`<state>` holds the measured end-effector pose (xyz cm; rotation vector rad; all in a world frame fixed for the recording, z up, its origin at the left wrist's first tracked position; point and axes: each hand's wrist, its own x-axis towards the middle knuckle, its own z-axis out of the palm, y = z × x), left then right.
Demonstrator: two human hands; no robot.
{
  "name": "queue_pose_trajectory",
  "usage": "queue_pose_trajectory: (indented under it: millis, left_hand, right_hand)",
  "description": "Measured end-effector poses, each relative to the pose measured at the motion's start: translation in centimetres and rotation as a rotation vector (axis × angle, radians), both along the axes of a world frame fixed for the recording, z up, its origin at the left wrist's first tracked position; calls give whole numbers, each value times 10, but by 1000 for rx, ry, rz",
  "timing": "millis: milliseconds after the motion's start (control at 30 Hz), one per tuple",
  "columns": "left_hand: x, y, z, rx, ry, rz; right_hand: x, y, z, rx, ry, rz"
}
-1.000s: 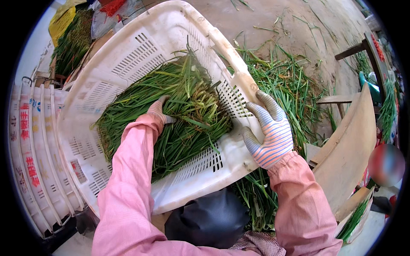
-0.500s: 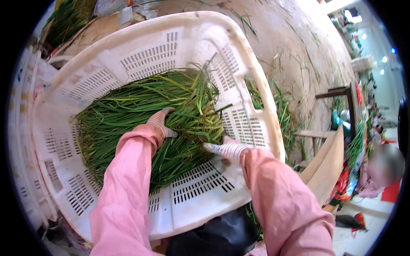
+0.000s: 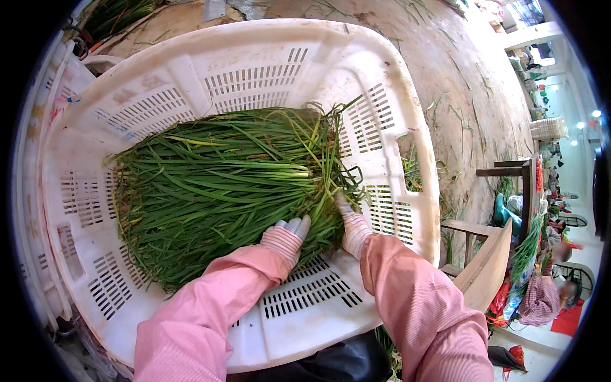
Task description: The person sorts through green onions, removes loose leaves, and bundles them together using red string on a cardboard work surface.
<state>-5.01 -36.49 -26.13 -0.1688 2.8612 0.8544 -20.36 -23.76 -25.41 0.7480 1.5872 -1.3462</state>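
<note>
A thick layer of long flat green leaves, like garlic chives [image 3: 210, 184], fills the middle of a white slotted plastic basket [image 3: 242, 38]. Their paler stalk ends point right, beside the basket's right wall. At the near right edge of the pile, my left hand [image 3: 284, 239], in a striped glove, rests against the leaves with its visible fingers stretched out, so it is open. My right hand [image 3: 353, 228], gloved too, presses against the stalk ends with a finger extended upward. It looks open, though its other fingers are partly hidden. Pink sleeves cover both arms.
Loose green leaves lie scattered over the floor [image 3: 439, 83] beyond the basket. A wooden stool or bench [image 3: 487, 261] stands to the right. More greens [image 3: 118, 16] lie at the far left. A black thing [image 3: 331, 360] sits under the near rim. People are at the far right.
My left hand has come right and nearer, from the pile's middle to its near edge. My right hand has turned its finger upward at the stalk ends. The stalks lie flatter and more even.
</note>
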Motion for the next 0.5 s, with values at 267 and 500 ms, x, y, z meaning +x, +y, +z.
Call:
queue_pose_trajectory:
  millis: [267,500]
  left_hand:
    - [-62,-61,82,-32,-224,-141]
    - [-66,-86,35,-386,-188,72]
  right_hand:
    - [-5,1,6,139,-38,88]
    - [-11,14,-20,-32,57,260]
